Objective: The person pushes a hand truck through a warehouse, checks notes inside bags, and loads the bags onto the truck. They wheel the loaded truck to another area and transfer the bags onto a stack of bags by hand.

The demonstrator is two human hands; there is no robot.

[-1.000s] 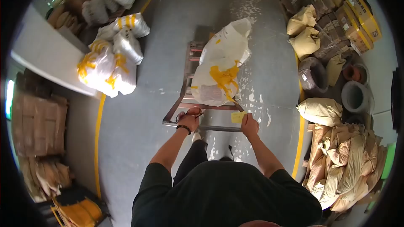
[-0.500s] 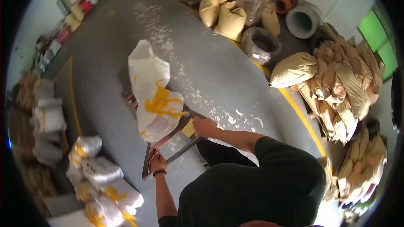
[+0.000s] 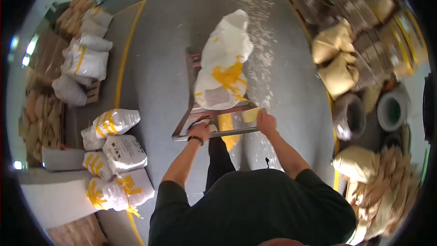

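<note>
I took the person's facing as twelve o'clock. Nearest was the dark shirt [image 3: 252,209], with both bare arms stretched forward from it. At eleven o'clock the left hand [image 3: 200,130], a beaded bracelet [image 3: 195,140] at its wrist, was curled round a small dark object [image 3: 197,121] too blurred for me to name; whether those fingers also gripped the metal beneath, I couldn't tell. Just about twelve, the right hand [image 3: 266,122] was clenched on the right end of the grey handlebar [image 3: 233,132], and a yellow card [image 3: 251,115] jutted leftward from beside its fingers.

Past the bar, the reddish cart [image 3: 183,122] pointed away between eleven and twelve. On it lay the big white sack [image 3: 218,61], its long axis running away from the person and leaning a little toward one o'clock at the far end. Yellow tape [image 3: 230,78] was tangled across its nearer half.

Farther out, between nine and ten, a cluster of taped white sacks [image 3: 125,154] sat on the floor. Brown paper sacks [image 3: 387,182] were heaped at three. Toward two stood a wrapped coil [image 3: 349,117], a grey coil [image 3: 384,116] to its right.

Beyond these, two plump tan sacks [image 3: 336,48] leaned together at one, pale scuffs [image 3: 259,36] marked the floor past twelve, and more white sacks [image 3: 88,64] were piled toward ten.
</note>
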